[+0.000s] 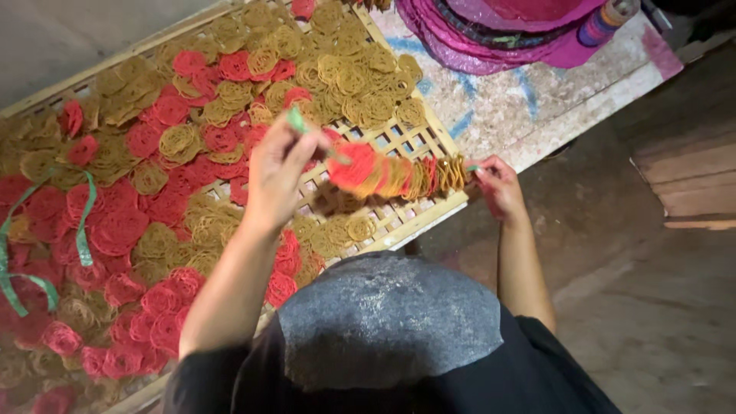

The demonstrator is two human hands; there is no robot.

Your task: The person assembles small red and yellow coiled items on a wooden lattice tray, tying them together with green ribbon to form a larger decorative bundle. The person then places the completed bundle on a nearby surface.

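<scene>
Your left hand (277, 172) pinches the green strap end (297, 119) and your right hand (498, 186) grips the other end, with the row of round red and yellow lattice crackers (399, 176) strung between them above the woven bamboo tray (406, 222). Slacken either grip and the brittle discs could slide off or snap. The tray holds loose red and yellow crackers (192, 138) — spread thickly, with a green strap (84, 218) lying across them
</scene>
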